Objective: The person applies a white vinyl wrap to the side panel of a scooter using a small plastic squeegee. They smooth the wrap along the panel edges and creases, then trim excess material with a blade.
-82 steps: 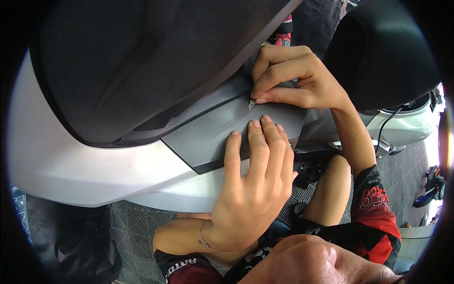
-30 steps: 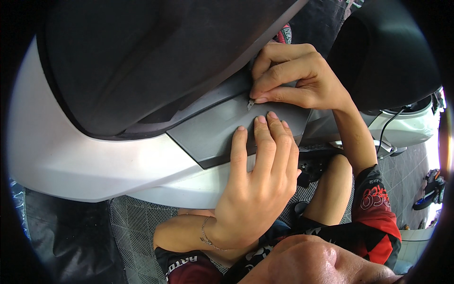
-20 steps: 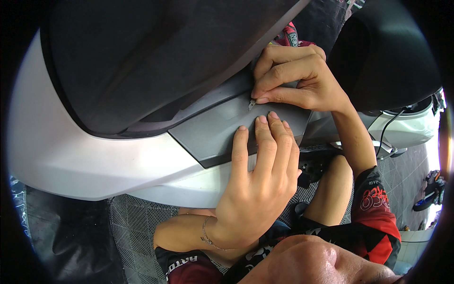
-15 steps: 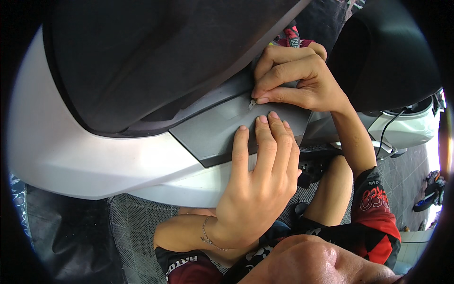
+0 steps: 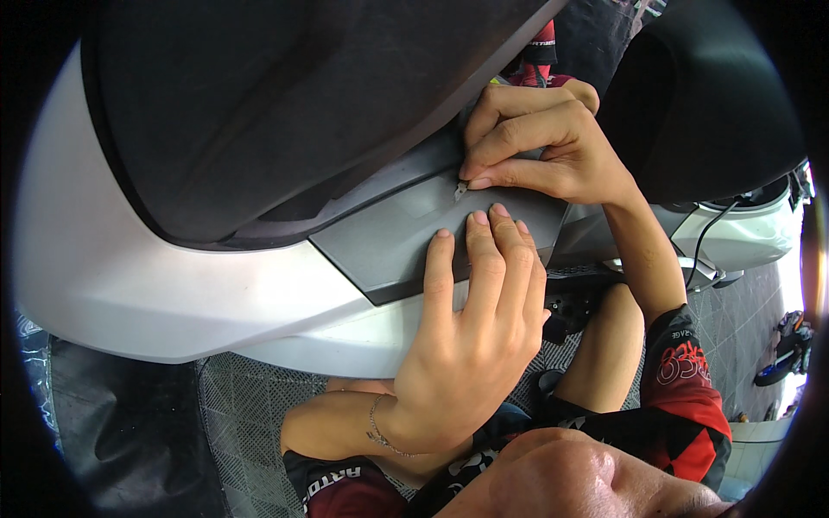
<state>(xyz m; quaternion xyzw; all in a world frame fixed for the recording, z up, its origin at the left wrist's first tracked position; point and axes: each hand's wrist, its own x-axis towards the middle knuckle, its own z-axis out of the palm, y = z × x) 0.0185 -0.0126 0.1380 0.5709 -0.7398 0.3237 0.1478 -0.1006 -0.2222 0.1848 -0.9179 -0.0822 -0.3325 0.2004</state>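
Your left hand (image 5: pixel 471 324) lies flat on the grey panel (image 5: pixel 414 233) of the scooter body, fingers extended and held close together, the fingertips (image 5: pixel 479 217) pressing near the panel's upper edge. A thin chain bracelet (image 5: pixel 376 427) sits at that wrist.

Your right hand (image 5: pixel 544 151) is curled, its thumb and forefinger pinching a small blade (image 5: pixel 460 189). The blade tip touches the grey panel at its upper edge, just beside your left fingertips and close below the dark seat (image 5: pixel 285 104). How much of the blade is inside the grip cannot be told.

The grey panel is set into the white bodywork (image 5: pixel 155 293), which curves along its lower and left edges. The dark seat overhangs the panel's upper edge.

Below the bodywork you see a patterned floor mat (image 5: pixel 246 414). A black footpeg (image 5: pixel 574 302) sits just beside your left hand's outer edge, under the right corner of the panel. A second white scooter (image 5: pixel 743 233) stands well apart toward the right edge.

No container is in view
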